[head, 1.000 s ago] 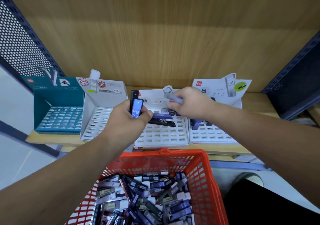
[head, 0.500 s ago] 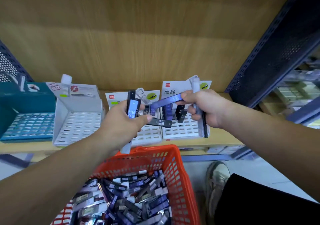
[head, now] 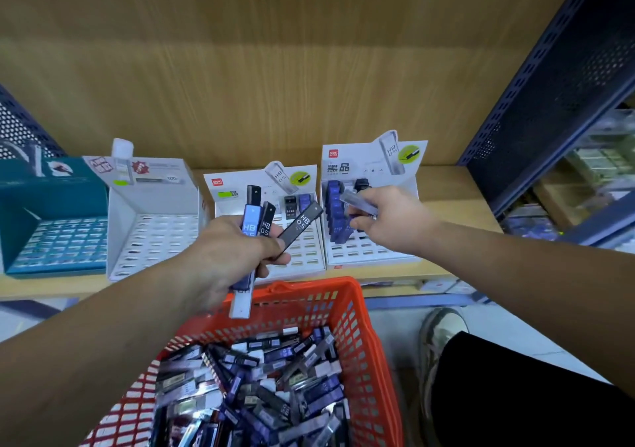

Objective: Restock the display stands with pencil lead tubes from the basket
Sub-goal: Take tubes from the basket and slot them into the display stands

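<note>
While the pale translucent tube (head: pixel 357 203) lies almost level in the right hand (head: pixel 388 221), its long axis runs left to right over the back of the right-hand stand (head: pixel 371 257). Its free end juts leftward from the fingers toward the column of blue tubes (head: pixel 335 213) standing upright along that stand's left edge. The thumb and curled fingers pinch the tube near its right end, and the rest of the hand hides that end. The slots open upward, so the coming move likely turns on tipping the tube from level to upright, free end down, over an unfilled slot just right of the blue column. Rows nearer the stand's front edge show bare slots. The right hand is plainly the nearer one for this. The left hand (head: pixel 233 257) hovers lower and to the left, before the front edge of the middle stand (head: pixel 309 257), its fingers wrapped tight round a fan of tubes (head: pixel 266 223), one blue and the others black, their tops splayed up and rightward. Below both hands the orange basket (head: pixel 366 329) sits against the front edge of the shelf (head: pixel 453 199), heaped with loose tubes.
</note>
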### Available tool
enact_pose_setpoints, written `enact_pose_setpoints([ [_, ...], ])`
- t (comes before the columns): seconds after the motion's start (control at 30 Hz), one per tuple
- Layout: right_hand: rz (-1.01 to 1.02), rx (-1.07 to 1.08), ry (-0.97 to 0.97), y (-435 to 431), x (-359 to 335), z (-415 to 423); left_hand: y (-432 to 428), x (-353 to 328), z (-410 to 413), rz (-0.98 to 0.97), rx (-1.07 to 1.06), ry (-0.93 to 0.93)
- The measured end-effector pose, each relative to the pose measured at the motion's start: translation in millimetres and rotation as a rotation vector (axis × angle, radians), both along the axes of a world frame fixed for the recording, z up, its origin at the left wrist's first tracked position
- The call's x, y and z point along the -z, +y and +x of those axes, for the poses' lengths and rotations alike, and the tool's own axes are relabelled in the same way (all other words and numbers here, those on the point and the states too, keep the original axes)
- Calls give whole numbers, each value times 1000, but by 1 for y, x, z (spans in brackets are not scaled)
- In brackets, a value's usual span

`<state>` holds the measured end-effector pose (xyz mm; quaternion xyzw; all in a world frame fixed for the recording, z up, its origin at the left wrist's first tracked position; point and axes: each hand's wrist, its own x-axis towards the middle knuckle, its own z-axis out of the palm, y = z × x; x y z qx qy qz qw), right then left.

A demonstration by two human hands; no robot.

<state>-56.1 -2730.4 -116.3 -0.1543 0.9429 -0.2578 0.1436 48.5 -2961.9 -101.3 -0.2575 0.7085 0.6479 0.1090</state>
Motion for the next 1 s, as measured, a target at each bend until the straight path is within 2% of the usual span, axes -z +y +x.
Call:
enact_pose_setpoints([
  [0.2, 63, -53, 26, -11, 3, 1, -2, 5, 5, -30, 54, -9],
  [0.33, 216, -125, 70, -15, -1, 4, -2, 4, 5, -24, 52, 3],
  [0.43, 234, -91, 84, -16, 3, 7, -2, 3, 5, -11, 55, 7],
  [0.5, 152, 7, 36, -17, 7, 7, -1, 2, 6, -1, 53, 4],
  [0.7, -278, 260, -134, -17, -7, 6, 6, 3, 5, -41, 21, 12],
  [0.8, -561, 358, -392, -14, -24, 10, 17, 1, -2, -14, 13, 25],
  [0.9, -553, 285, -497, -5, -31, 15, 33, 0, -9, 21, 33, 49],
  [1.0, -523, 278, -433, 9, -33, 11, 45, 2, -15, 50, 34, 59],
])
